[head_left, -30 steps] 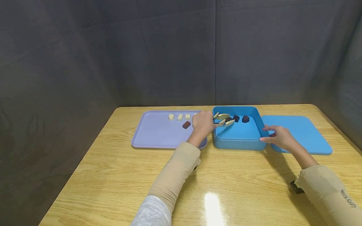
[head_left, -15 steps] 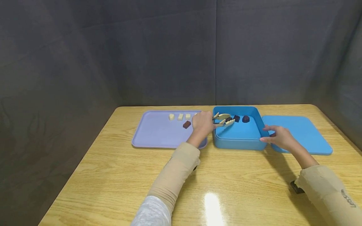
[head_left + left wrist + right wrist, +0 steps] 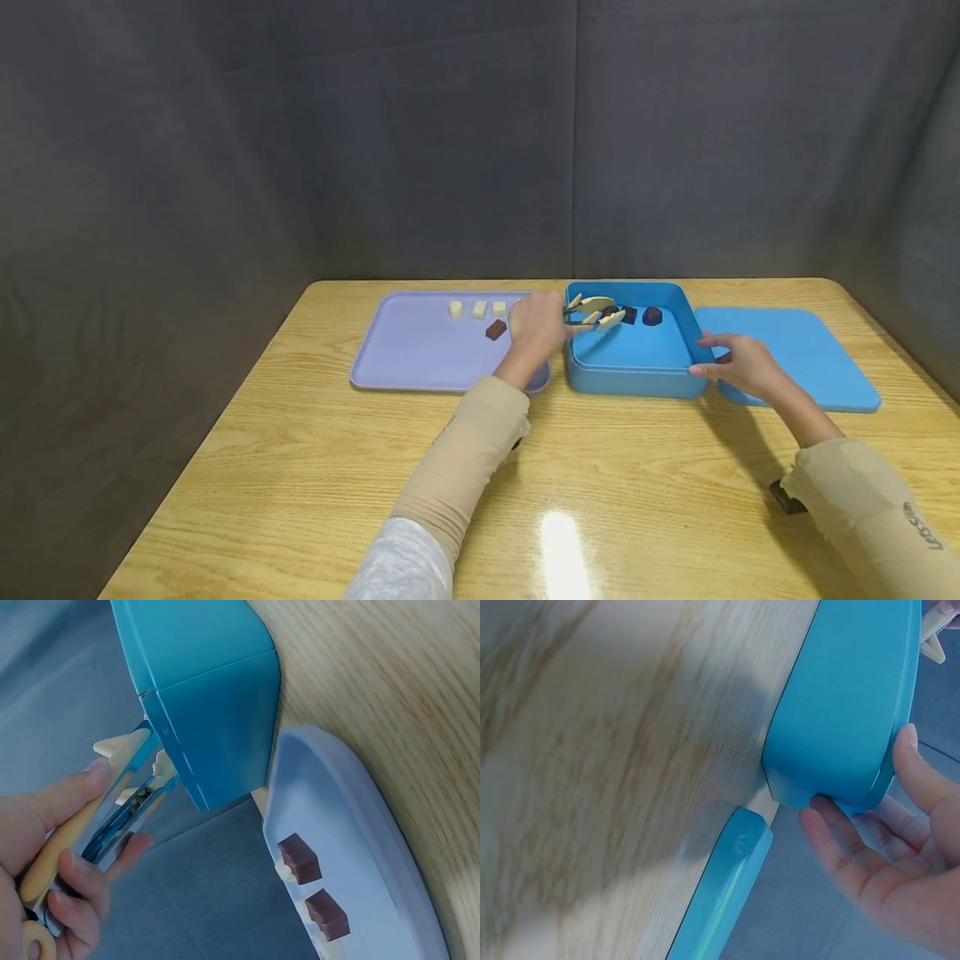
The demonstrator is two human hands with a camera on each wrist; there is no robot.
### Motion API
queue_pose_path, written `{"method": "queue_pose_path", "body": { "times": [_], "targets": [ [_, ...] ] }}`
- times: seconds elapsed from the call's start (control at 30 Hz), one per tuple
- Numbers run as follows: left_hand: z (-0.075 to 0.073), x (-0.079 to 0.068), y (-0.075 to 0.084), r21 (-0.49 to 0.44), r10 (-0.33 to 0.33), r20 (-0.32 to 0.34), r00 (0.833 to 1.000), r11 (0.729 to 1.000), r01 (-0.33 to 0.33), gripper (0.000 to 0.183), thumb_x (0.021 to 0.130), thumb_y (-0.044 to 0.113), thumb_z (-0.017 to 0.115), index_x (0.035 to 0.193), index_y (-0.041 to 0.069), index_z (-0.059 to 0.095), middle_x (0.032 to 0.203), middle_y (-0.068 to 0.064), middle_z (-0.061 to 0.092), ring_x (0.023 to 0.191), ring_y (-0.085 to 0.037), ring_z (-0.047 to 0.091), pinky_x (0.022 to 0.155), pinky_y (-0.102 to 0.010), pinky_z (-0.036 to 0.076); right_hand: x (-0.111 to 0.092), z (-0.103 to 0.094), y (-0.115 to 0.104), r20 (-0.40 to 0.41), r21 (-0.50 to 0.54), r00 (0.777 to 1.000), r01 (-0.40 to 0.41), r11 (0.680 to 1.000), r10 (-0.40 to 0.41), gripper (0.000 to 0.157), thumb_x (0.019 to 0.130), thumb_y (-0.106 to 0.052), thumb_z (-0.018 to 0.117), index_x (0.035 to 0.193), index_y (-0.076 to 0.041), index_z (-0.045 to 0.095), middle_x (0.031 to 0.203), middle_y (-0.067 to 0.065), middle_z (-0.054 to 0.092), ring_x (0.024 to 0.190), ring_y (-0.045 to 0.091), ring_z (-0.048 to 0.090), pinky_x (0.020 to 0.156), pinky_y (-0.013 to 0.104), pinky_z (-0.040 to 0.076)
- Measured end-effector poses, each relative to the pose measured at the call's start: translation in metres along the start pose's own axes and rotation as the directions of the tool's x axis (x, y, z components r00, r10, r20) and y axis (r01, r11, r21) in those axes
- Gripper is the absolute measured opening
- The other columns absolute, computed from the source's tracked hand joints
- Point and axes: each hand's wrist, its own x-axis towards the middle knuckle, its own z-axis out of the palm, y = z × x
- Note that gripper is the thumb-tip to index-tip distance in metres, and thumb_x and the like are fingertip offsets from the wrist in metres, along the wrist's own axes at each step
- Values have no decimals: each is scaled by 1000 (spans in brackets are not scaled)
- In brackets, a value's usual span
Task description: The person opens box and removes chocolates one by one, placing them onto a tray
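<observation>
My left hand (image 3: 537, 323) grips a pair of tongs (image 3: 127, 761) with cream handles and scalloped tips, reaching over the left wall of a blue box (image 3: 637, 382). Between or just behind the tips sits a dark chocolate (image 3: 610, 312), partly hidden. Two more lie in a row beside it, a square chocolate (image 3: 629, 316) and a rounded chocolate (image 3: 652, 317). At the box's front right corner my right hand (image 3: 738, 365) holds the wall, thumb on the rim side and fingers around the outside.
Left of the box lies a lilac tray (image 3: 420, 358) with several white chocolates (image 3: 478, 310) and a brown chocolate (image 3: 496, 330); the left wrist view shows a second brown chocolate (image 3: 328, 915). A flat blue lid (image 3: 802, 354) lies right of the box on the wooden table (image 3: 300, 500).
The tongs' tips have shifted slightly up and to the right inside the box. My right hand keeps its place on the box.
</observation>
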Motion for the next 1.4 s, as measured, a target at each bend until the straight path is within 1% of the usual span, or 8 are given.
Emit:
{"method": "queue_pose_path", "body": {
  "times": [0.23,0.43,0.63,0.8,0.93,1.33,1.37,1.4],
  "targets": [
    [-3,0,-2,5,-20,21,1000,1000,20,32,70,48,71,71,18,61,68,3,56,57,-10,49,43,-27,37,0,1,0,-1,-5,1000,0,1000,0,59,83,-24,64,123,14,42,133,31,27,94,42,53,71,44,47],
    [-8,-1,-5,19,-26,6,1000,1000,25,35,69,50,71,75,16,64,69,2,58,56,-11,51,41,-29,38,0,2,1,-6,-10,1000,11,1000,-11,59,84,-25,63,122,14,42,133,31,27,95,42,53,70,44,47],
    [-17,-4,-8,-27,-54,15,998,998,54,33,70,48,71,76,17,62,71,1,58,61,-14,54,42,-33,41,-1,1,1,-8,4,1000,29,1000,-29,59,84,-25,63,122,15,42,133,32,27,95,42,53,70,43,47],
    [-23,-9,-13,-55,-60,1,998,997,60,35,70,50,70,66,17,58,62,4,51,50,-10,43,40,-29,38,0,1,1,-10,4,1000,28,1000,-28,60,84,-26,63,122,15,42,133,32,28,95,42,53,71,43,47],
    [-27,-12,-19,-75,-61,-19,998,995,59,39,69,50,70,59,17,52,57,5,47,48,-9,38,40,-26,34,0,1,1,-7,3,1000,24,1000,-24,58,84,-25,63,122,15,42,132,32,28,96,42,53,71,44,47],
    [-37,-20,-40,-141,-91,-57,994,987,82,31,68,48,72,62,20,61,57,5,50,51,-12,45,41,-28,35,1,-1,3,-2,9,1000,22,1000,-22,61,84,-26,63,122,15,41,132,32,27,96,42,53,71,43,47],
    [-38,-21,-42,-152,-90,-58,994,985,80,31,68,47,73,61,20,61,56,5,51,51,-11,45,42,-28,35,3,0,7,-7,7,1000,20,1000,-20,65,83,-32,63,122,14,42,133,31,28,95,41,54,70,42,48],
    [-39,-23,-44,-165,-91,-58,994,983,80,30,69,46,72,59,20,61,55,5,50,51,-12,45,42,-28,35,4,0,8,-8,7,1000,21,1000,-21,65,83,-33,63,122,14,42,133,31,28,95,41,54,70,42,48]
  ]
}}
